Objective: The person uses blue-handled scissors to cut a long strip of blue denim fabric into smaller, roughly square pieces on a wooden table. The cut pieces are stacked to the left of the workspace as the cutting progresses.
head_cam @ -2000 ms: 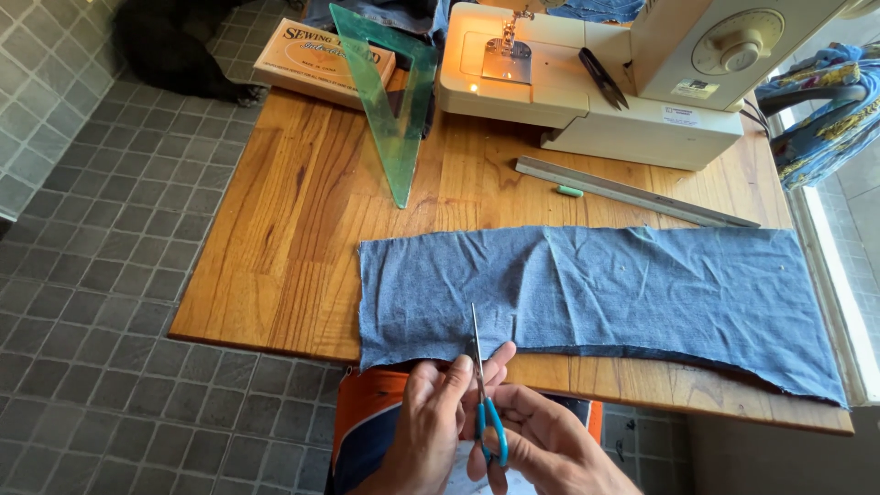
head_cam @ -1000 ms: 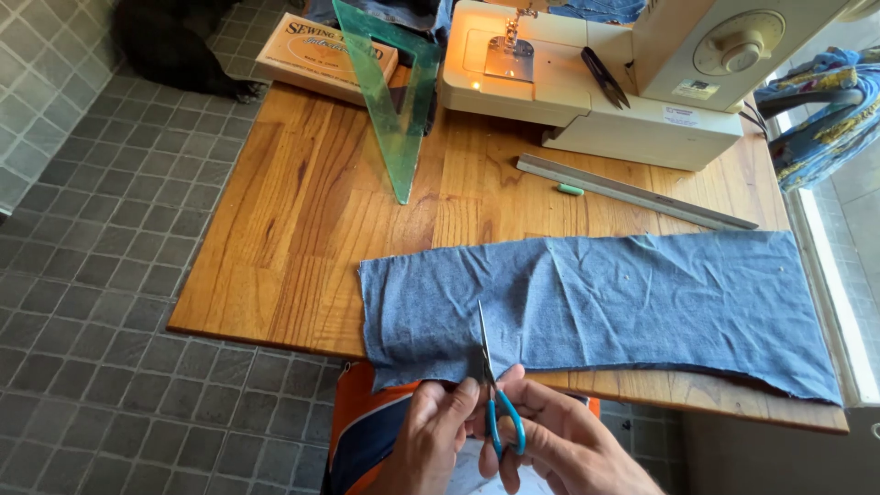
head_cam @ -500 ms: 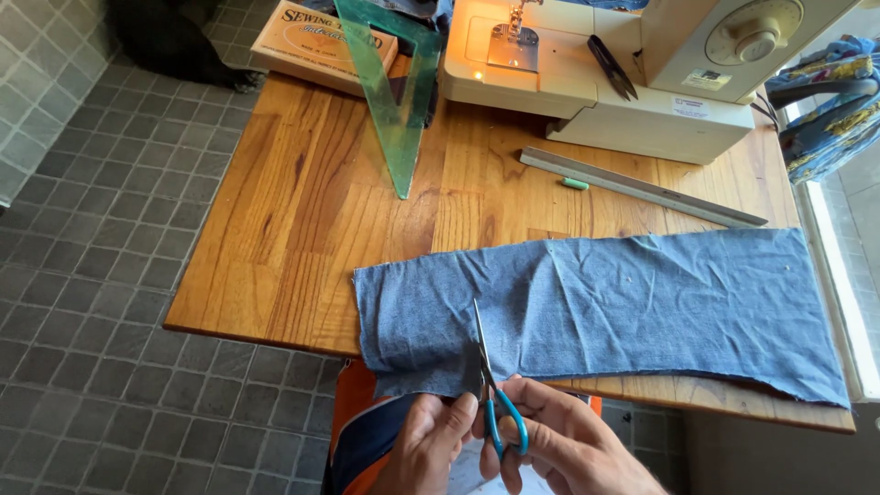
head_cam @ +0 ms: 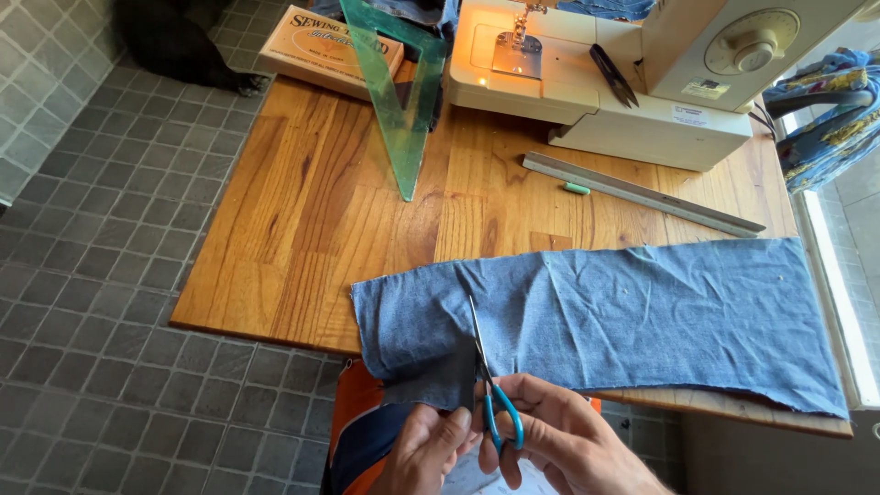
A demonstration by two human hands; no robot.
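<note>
Denim strip (head_cam: 605, 321) lies flat across the wooden table (head_cam: 302, 238), near edge hanging off toward me. Looks like mid-cut: right hand (head_cam: 568, 440) fingers closed through the teal-handled scissors (head_cam: 486, 376), blades running into the fabric; left hand (head_cam: 426, 449) pinches the hanging edge. Next snip needs that edge held taut, I'd say.
</note>
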